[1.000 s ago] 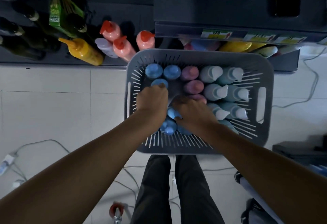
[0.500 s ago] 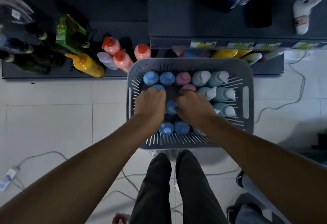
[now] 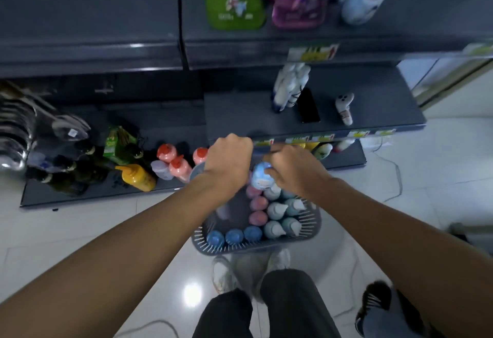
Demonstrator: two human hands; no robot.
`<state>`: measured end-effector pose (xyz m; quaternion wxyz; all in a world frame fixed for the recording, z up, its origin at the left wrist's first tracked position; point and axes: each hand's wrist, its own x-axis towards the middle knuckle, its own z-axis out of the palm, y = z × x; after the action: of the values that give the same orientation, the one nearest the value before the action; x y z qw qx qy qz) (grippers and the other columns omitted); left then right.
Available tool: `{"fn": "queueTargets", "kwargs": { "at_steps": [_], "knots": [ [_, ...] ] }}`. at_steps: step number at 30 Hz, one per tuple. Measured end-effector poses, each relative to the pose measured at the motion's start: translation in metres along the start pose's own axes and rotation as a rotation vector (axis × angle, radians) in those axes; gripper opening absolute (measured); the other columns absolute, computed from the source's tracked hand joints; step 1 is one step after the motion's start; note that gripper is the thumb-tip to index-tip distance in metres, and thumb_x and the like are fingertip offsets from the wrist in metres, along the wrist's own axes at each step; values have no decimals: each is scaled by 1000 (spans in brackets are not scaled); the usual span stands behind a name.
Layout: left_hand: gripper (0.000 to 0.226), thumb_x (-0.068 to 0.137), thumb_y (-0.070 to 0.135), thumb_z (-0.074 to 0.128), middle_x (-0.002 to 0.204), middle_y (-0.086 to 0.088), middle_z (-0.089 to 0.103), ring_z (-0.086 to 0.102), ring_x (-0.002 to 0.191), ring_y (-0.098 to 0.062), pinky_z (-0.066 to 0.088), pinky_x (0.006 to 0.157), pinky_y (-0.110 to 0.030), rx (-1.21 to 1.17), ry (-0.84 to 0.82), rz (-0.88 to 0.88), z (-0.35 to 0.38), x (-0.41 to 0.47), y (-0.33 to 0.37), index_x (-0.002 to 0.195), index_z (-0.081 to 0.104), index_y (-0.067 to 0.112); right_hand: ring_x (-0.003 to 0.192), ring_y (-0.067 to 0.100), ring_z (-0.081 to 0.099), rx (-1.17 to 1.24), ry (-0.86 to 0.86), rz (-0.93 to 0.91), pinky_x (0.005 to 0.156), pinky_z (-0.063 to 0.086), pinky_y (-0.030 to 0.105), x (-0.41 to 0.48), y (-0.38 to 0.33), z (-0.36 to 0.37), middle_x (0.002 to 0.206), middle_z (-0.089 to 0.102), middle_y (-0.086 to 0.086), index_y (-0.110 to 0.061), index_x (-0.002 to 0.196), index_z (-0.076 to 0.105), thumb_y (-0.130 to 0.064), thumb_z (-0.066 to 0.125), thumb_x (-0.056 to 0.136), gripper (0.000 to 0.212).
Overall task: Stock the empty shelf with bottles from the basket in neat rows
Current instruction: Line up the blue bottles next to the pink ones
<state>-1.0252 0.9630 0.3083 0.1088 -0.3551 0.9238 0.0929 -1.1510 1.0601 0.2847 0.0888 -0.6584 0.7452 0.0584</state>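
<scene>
The grey slatted basket (image 3: 306,237) stands on the floor in front of my feet. It holds blue-capped bottles (image 3: 234,236), pink ones (image 3: 257,217) and pale teal ones (image 3: 277,209). My right hand (image 3: 296,169) grips a blue bottle (image 3: 262,180) by its top, lifted above the basket's far end. My left hand (image 3: 229,161) is curled in a fist beside it, holding another blue bottle (image 3: 197,172) that is mostly hidden under the wrist. Both hands hover at the front edge of the dark grey middle shelf (image 3: 240,116).
The middle shelf carries white bottles (image 3: 290,84), a black phone (image 3: 309,109) and a white controller (image 3: 345,108) on its right. The bottom shelf holds a yellow squeeze bottle (image 3: 138,177), red-capped bottles (image 3: 173,161) and dark glass bottles (image 3: 66,175). Cables lie on the tiled floor.
Both hands have risen out of the basket, each with a blue bottle, toward the middle shelf's edge. A bare patch now shows in the basket, and my view has tilted upward.
</scene>
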Motion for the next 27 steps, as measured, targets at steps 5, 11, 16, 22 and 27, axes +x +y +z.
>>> {"fn": "queueTargets", "kwargs": {
  "at_steps": [5, 11, 16, 22, 27],
  "knots": [
    [26, 84, 9, 66, 109, -18, 63, 65, 100, -41, 44, 68, -39, -28, 97, 94, -64, -10, 16, 110, 68, 12, 104, 31, 63, 18, 70, 57, 81, 47, 38, -27, 22, -66, 114, 62, 7, -14, 112, 69, -28, 57, 95, 24],
    [17, 85, 9, 66, 100, -14, 65, 65, 89, -35, 55, 66, -40, -39, 175, 201, -132, -17, 39, 102, 70, 10, 99, 31, 61, 66, 128, 144, 82, 50, 42, -57, 55, -140, 106, 65, 9, -11, 108, 71, -28, 61, 94, 24],
    [28, 82, 10, 68, 107, -14, 66, 66, 96, -35, 60, 77, -45, -23, 251, 282, -183, -10, 67, 109, 70, 9, 91, 30, 64, 74, 220, 180, 80, 53, 42, -76, 87, -193, 97, 68, 9, -9, 99, 73, -23, 64, 88, 20],
    [29, 86, 11, 62, 112, -13, 70, 67, 101, -33, 59, 84, -43, -69, 318, 373, -229, 10, 105, 112, 74, 16, 84, 27, 60, 48, 279, 180, 71, 45, 31, -85, 136, -231, 87, 68, 3, -17, 89, 71, -22, 62, 80, 13],
    [34, 84, 4, 59, 109, -6, 73, 66, 102, -26, 58, 85, -40, -100, 333, 429, -255, 35, 138, 110, 76, 17, 80, 18, 61, 103, 266, 162, 70, 47, 30, -82, 184, -259, 79, 66, -9, -22, 93, 76, -25, 66, 79, 18]
  ]
}}
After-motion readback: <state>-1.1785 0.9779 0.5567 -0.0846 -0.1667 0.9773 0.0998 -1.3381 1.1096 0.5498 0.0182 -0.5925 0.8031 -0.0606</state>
